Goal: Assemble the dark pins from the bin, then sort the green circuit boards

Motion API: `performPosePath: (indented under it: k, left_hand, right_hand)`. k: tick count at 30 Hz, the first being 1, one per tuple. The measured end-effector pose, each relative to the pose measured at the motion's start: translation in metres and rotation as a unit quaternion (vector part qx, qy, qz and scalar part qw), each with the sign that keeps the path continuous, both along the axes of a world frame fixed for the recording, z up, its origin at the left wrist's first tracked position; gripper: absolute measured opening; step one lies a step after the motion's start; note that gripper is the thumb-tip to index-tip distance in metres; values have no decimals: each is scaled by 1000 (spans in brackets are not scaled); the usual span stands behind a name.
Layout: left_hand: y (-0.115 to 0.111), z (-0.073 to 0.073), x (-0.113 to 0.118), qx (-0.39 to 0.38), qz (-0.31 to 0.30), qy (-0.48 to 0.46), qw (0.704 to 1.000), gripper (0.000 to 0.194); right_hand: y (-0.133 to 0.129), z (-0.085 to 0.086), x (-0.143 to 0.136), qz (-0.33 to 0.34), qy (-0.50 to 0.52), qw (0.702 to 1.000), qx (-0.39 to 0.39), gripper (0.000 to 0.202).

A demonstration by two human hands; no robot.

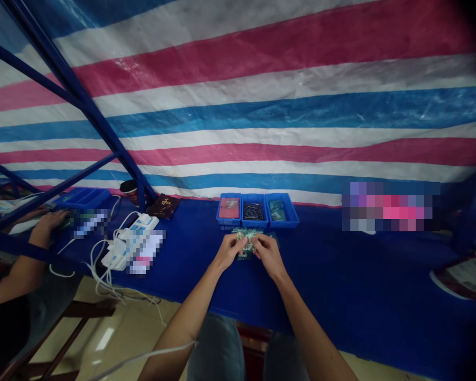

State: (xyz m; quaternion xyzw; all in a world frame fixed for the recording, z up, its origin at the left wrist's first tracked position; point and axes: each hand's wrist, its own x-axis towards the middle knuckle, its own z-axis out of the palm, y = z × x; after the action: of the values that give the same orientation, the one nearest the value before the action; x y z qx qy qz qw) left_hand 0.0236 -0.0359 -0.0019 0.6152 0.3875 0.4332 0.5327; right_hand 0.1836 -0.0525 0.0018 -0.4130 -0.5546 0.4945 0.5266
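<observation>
Both my hands meet over the blue table, just in front of three joined blue bins. Between them is a small clear plastic bag with a greenish tint. My left hand pinches its left side with thumb and fingers. On the other side, my right hand pinches the bag close to the left thumb. What the bag contains is too small to make out. The left bin holds something pink with a clear packet on top. Dark screw-like pieces fill the middle bin, and greenish packets lie in the right one.
White power strips with tangled cables lie on the table at left, near a dark brown packet. A co-worker's hand is farther left, beside a blue tray. A blue metal frame slants up there. A round container stands right.
</observation>
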Motion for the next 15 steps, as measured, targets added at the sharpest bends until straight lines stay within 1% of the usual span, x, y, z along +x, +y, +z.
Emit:
performPosePath:
  k: [6, 10, 15]
  left_hand:
    - [0, 5, 0, 19, 27, -8, 999, 42]
    - [2, 5, -2, 24, 31, 1, 999, 41]
    - [1, 9, -1, 27, 16, 14, 999, 44]
  right_hand:
    - [1, -7, -2, 44, -40, 998, 4, 44]
    - [0, -5, -5, 28, -41, 999, 7, 44]
    - [0, -3, -3, 15, -28, 999, 0, 44]
